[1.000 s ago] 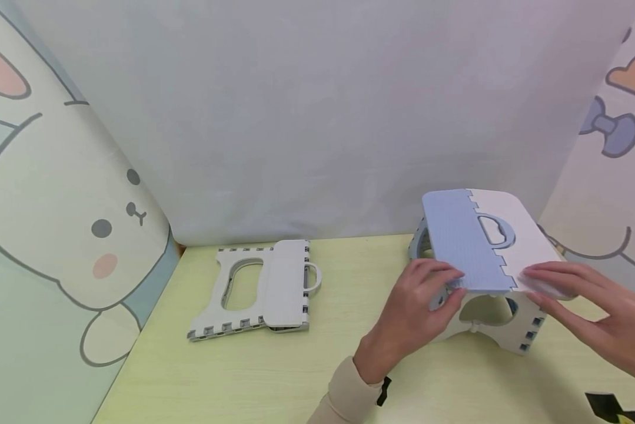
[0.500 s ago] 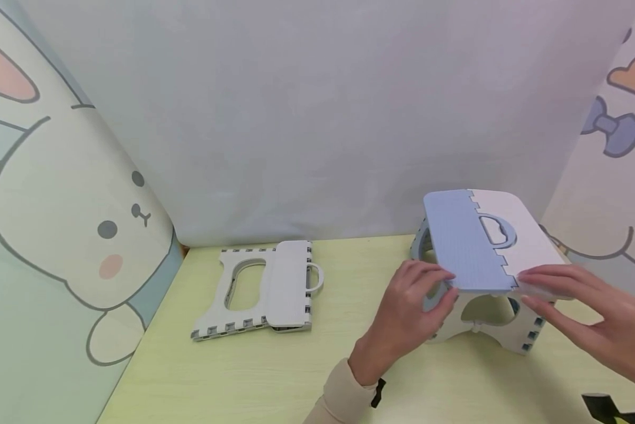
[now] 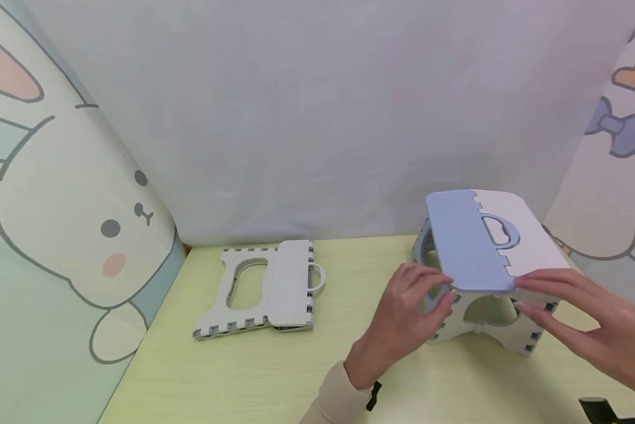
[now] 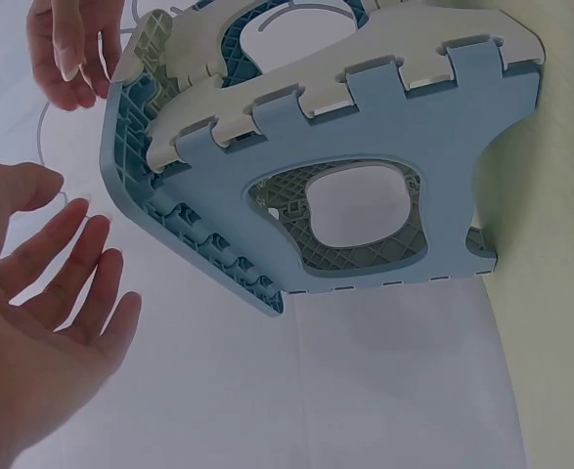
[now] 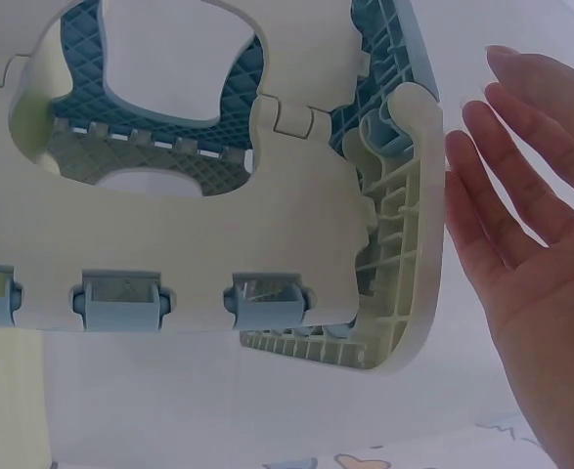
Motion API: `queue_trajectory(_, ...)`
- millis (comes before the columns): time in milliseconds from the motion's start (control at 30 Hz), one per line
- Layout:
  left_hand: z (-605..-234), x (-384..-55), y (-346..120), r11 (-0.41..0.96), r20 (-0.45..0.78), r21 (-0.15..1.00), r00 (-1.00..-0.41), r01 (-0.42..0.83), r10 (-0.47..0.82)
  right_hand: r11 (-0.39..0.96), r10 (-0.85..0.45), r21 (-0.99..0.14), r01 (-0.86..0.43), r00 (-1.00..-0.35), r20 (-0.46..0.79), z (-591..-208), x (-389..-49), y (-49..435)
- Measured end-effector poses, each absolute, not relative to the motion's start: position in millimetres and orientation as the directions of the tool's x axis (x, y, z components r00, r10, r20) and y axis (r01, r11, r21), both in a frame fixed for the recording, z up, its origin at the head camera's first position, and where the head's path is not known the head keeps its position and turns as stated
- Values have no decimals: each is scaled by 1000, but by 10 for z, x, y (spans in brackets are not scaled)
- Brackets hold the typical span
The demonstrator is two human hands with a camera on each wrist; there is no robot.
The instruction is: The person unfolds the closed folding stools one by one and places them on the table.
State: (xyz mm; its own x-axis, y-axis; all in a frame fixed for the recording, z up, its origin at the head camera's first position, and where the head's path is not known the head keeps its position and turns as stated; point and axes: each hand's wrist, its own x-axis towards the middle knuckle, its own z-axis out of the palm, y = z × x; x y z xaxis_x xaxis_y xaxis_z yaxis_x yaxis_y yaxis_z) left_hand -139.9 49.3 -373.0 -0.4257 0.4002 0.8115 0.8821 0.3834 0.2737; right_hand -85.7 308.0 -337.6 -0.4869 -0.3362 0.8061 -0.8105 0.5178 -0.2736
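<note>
A blue and white folding step stool stands unfolded at the right of the table, its top flat and its carry handle lying in the middle. At its near left corner is my left hand, fingers loosely bent; the left wrist view shows this hand apart from the stool, holding nothing. My right hand is at the near right part of the top. In the right wrist view its relaxed fingers lie close to the top's edge; whether they touch it I cannot tell.
A second, greyish-white step stool lies folded flat at the left of the table, its handle loop facing right. A pale curtain-like backdrop hangs behind, and panels with a cartoon rabbit flank the table.
My left hand has drawn slightly left, off the stool's top. The right hand has shifted a little left along the near edge. The stool stays standing; the head view has turned slightly.
</note>
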Motion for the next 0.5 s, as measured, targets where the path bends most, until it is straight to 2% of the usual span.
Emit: queue_trajectory(500,-3745,-1381,415,364,824,275,-413,890,388,329,-392,-256,-909,-379,838,-3312,-842,2849)
